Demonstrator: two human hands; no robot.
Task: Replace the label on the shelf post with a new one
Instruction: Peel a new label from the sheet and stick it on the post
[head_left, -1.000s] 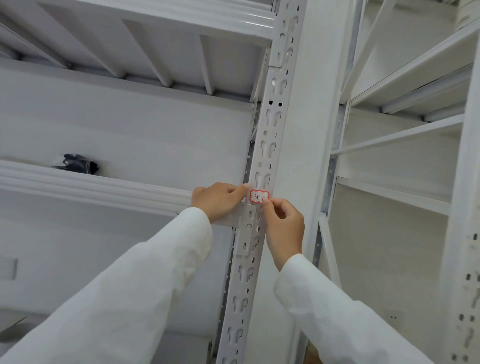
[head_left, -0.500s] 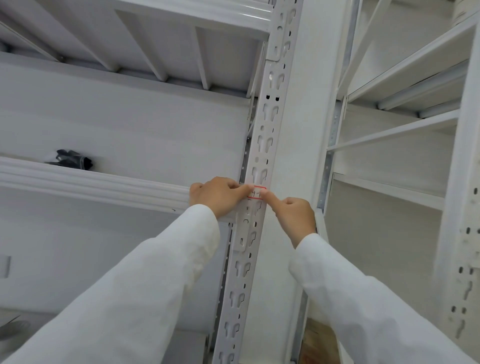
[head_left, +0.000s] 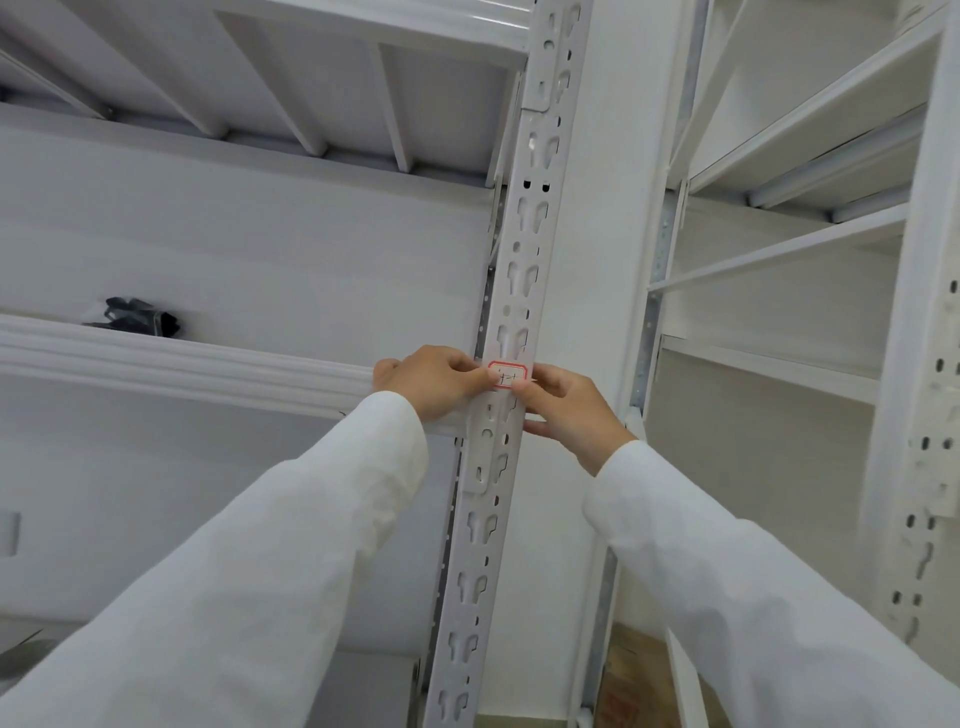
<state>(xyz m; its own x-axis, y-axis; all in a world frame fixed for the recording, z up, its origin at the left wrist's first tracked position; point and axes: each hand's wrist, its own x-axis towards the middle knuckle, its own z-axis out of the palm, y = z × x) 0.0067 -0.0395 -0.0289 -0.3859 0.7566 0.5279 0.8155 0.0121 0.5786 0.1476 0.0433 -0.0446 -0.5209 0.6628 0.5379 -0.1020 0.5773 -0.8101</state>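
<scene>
Up high, both hands' fingertips (head_left: 484, 381) touch the label (head_left: 506, 373) on the shelf post (head_left: 524, 249)

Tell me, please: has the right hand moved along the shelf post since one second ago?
Yes. The right hand came up slightly against the shelf post; its fingertip now presses the label.

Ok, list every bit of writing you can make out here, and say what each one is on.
Red-bordered label on the shelf post: dark handwritten marks, too blurred to read for certain and partly covered by the right hand; the left hand touches its left edge.
Brown surface low down behind the post: faint reddish print, too blurred to read.
No other text shows.
</scene>
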